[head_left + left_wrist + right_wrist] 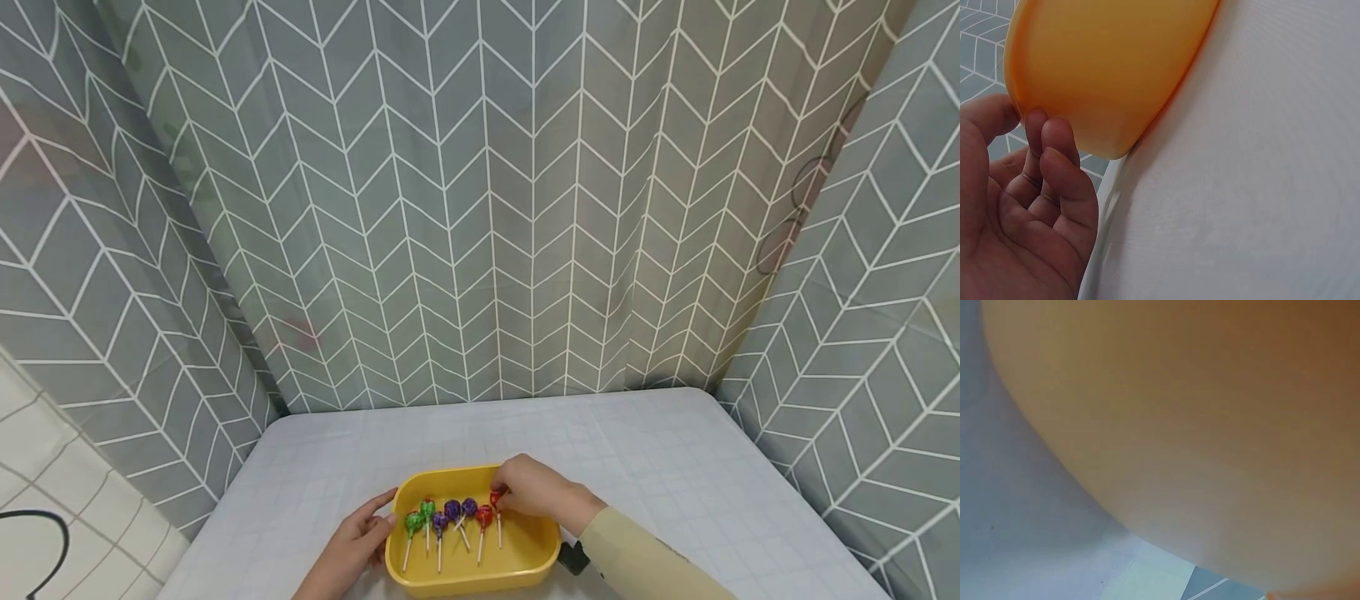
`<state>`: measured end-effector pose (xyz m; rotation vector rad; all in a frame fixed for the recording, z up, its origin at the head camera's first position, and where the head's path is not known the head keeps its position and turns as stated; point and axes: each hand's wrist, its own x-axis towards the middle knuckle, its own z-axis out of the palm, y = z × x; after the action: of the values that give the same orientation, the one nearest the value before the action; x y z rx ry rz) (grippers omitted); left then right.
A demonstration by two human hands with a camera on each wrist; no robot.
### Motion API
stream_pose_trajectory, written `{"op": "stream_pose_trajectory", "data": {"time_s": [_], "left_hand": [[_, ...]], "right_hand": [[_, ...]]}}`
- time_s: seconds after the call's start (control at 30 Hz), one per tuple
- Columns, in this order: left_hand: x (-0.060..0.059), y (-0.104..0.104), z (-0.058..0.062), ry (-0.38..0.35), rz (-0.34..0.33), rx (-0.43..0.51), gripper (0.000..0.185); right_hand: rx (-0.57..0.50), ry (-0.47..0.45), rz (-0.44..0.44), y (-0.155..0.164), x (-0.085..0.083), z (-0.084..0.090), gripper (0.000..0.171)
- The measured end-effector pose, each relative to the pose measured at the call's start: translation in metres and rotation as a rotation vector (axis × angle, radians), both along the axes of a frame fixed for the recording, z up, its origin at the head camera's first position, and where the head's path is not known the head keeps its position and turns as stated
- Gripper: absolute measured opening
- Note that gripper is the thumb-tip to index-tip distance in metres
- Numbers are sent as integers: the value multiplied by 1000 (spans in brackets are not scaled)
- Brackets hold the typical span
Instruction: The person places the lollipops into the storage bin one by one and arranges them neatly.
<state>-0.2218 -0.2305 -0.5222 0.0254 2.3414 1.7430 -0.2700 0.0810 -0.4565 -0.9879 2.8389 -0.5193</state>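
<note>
Yellow tray [517, 560] of lollipops [448, 518]
Right hand [534, 488] pinches the red lollipop [496, 499]; left hand [352, 542], fingers relaxed, touches the tray's rim

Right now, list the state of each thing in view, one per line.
Yellow plastic tray: upright on the table, holding lollipops.
Wrapped lollipops: six lying in a row, sticks toward the person.
Red lollipop: pinched at its head by the right hand.
Left hand: fingers resting against the tray's outer wall.
White table: covered with a cloth.
</note>
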Motion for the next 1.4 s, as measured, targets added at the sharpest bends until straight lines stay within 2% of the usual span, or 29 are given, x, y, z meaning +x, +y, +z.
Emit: {"op": "stream_pose_trajectory", "data": {"time_s": [0.3,0.63,0.93,1.4], "left_hand": [[2,1,4,-10,-4,4,74],[0,-1,1,-8,-14,6,77],[-2,-2,-2,18,-26,8,77],[-1,-1,-1,13,-19,6,77]], "right_hand": [[31,23,10,-3,-1,-4,1],[60,46,16,-5,0,-4,4],[39,37,25,-3,1,-2,5],[30,19,6,-1,1,0,4]]}}
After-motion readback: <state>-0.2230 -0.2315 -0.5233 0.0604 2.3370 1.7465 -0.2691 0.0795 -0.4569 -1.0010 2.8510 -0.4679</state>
